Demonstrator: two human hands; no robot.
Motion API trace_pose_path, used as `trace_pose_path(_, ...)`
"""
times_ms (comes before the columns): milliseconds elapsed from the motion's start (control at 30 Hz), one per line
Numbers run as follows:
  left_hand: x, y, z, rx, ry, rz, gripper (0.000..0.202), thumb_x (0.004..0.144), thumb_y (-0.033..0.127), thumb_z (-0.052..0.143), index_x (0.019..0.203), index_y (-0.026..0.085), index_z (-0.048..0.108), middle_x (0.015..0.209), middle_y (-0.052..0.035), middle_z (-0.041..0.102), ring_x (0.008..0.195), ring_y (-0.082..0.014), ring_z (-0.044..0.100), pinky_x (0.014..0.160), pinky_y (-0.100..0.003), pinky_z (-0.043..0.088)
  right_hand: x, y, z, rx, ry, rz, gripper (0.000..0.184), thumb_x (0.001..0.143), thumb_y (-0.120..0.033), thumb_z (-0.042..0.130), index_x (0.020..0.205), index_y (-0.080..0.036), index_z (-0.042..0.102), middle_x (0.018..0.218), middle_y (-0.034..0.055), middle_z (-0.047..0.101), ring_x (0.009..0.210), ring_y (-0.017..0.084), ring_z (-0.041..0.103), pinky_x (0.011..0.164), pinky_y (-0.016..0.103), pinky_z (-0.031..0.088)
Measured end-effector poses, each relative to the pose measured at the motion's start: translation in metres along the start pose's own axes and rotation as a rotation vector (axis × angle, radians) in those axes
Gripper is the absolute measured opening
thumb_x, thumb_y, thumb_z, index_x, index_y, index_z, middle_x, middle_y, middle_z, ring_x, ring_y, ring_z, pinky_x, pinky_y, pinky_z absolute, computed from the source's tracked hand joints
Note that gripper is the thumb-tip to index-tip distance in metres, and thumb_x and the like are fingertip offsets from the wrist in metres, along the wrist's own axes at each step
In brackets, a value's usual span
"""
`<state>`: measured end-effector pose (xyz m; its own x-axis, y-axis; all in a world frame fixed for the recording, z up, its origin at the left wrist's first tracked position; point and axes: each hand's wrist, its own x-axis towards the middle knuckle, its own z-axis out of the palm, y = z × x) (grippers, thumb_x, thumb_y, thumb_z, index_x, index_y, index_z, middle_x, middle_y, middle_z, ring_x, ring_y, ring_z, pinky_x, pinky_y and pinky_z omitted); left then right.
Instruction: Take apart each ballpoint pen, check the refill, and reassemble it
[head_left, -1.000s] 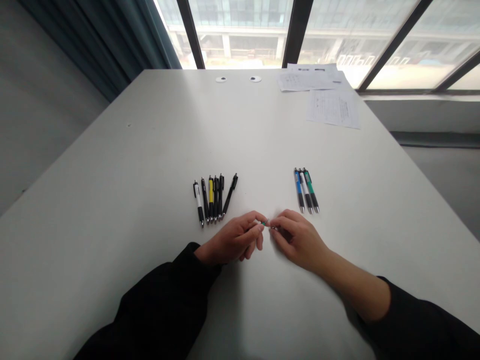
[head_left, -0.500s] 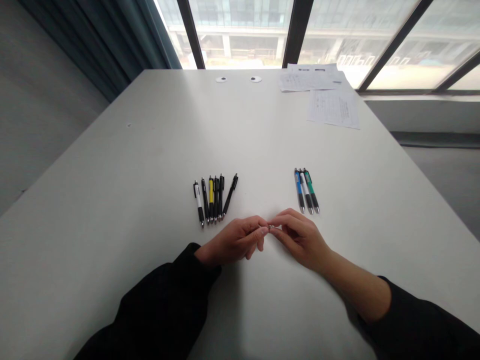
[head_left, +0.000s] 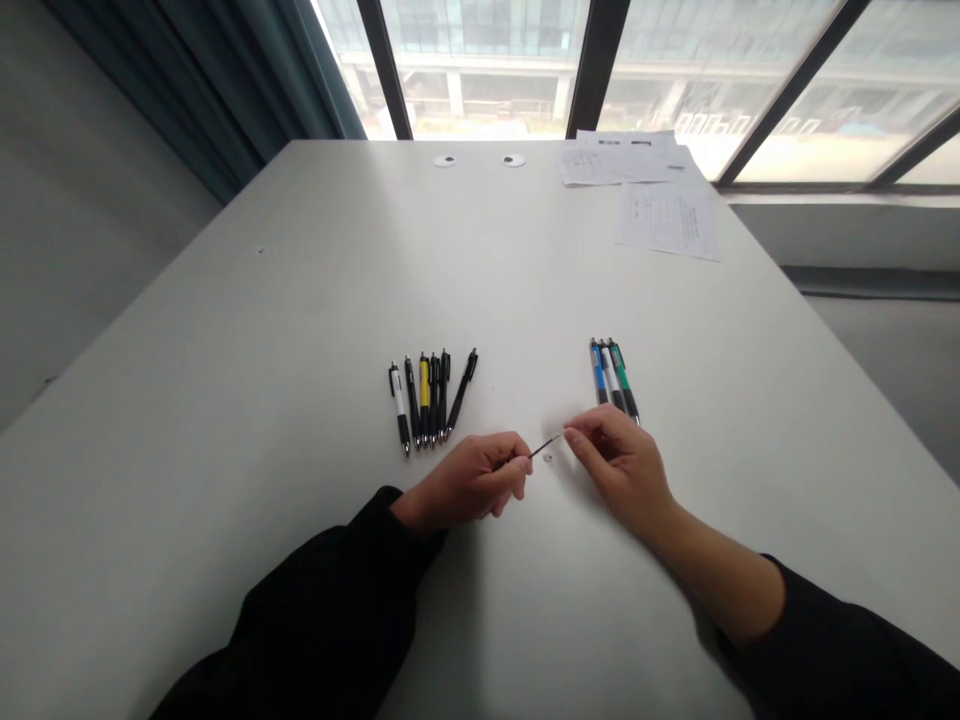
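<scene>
The two hands have been drawn apart since the earlier frame, and a thin pen refill (head_left: 541,448) is now exposed between them instead of being hidden by their joined fingers. Its near end is pinched in the left hand (head_left: 469,482), and the refill is slanted up toward the right hand (head_left: 619,470). The fingertips (head_left: 571,436) of the right hand are held at its far end, but whether that end is gripped or only touched cannot be told. The palms are well apart, and the gap is spanned by the refill alone. Just below the refill, a small round part (head_left: 547,458), too small to be identified, is lying on the white table (head_left: 262,330). Beyond the refill and to the right, three pens (head_left: 611,378) with blue, white and green barrels are laid close together. Beyond it and to the left, six pens (head_left: 424,392) with white, yellow and black barrels are lined up side by side. Far beyond the refill, sheets of printed paper (head_left: 666,222) are spread near the table's far edge, in front of a large window (head_left: 480,70).
</scene>
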<state>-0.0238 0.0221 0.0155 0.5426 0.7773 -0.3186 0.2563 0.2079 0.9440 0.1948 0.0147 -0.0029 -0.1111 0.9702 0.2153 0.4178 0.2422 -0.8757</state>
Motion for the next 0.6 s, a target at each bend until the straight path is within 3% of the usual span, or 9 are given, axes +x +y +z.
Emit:
trace_pose_path(167,0.0013,-0.0006,0.0010,-0.037,0.031,0.002,0.022,0.091,0.023,0.051,0.071,0.016,0.056,0.046,0.0074,0.051,0.035,-0.0047,0.040,0.039,-0.016,0.031,0.0006,0.0020,-0.0025,-0.011,0.069,0.036,0.013,0.097,-0.029,0.060,0.088,-0.020,0.065,0.081,0.0030,0.060,0.068,0.015,0.053,0.060,0.029,0.043)
trace_pose_path(300,0.0015,-0.0025,0.0014,-0.097,0.035,0.012,0.021,0.090,0.025,0.052,0.072,0.016,0.055,0.050,0.0065,0.054,0.036,-0.0041,0.041,0.038,-0.015,0.030,0.0026,0.0054,-0.0024,-0.145,-0.061,-0.057,0.011,0.093,-0.024,0.064,0.085,-0.019,0.068,0.079,0.0023,0.061,0.062,0.014,0.051,0.058,0.029,0.041)
trace_pose_path(400,0.0018,-0.0043,0.0015,-0.118,0.031,0.010,0.021,0.090,0.027,0.053,0.073,0.016,0.055,0.051,0.0061,0.055,0.036,-0.0040,0.041,0.038,-0.016,0.030,0.0026,0.0066,-0.0004,-0.237,-0.146,-0.115,0.009,0.092,-0.022,0.064,0.087,-0.020,0.071,0.083,0.0040,0.065,0.070,0.016,0.058,0.064,0.030,0.044)
trace_pose_path(600,0.0029,-0.0082,0.0012,-0.125,0.033,0.003,0.019,0.090,0.027,0.054,0.075,0.015,0.056,0.055,0.0053,0.058,0.037,-0.0038,0.042,0.039,-0.016,0.032,0.0011,0.0052,0.0018,-0.309,-0.183,-0.136,0.011,0.093,-0.022,0.061,0.091,-0.021,0.072,0.086,0.0056,0.067,0.081,0.020,0.063,0.075,0.033,0.049)
